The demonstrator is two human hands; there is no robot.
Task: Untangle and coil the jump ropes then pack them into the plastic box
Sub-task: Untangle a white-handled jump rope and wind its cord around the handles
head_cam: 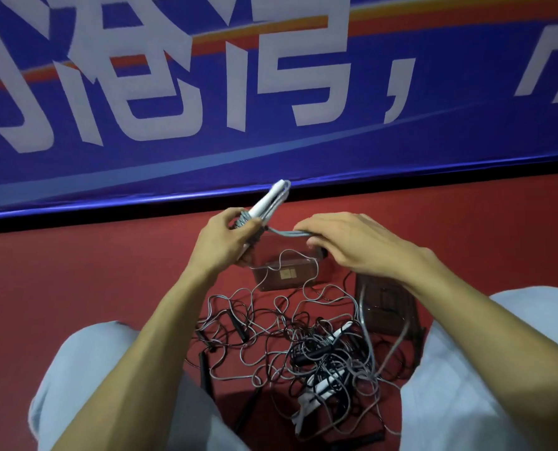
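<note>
My left hand (230, 237) grips the white handles of a jump rope (267, 203), which point up and away, with grey cord wound around them. My right hand (352, 244) holds a bunch of grey cord strands (287, 233) stretched between the two hands. Under my hands a clear plastic box (284, 273) sits on the red floor. A tangle of grey and black jump ropes (310, 349) with white and black handles lies on the floor between my knees.
A clear lid (388, 307) lies to the right of the box, with a grey cord across it. A blue banner (271, 92) with white characters stands just behind the box. My knees in light trousers frame the tangle left and right.
</note>
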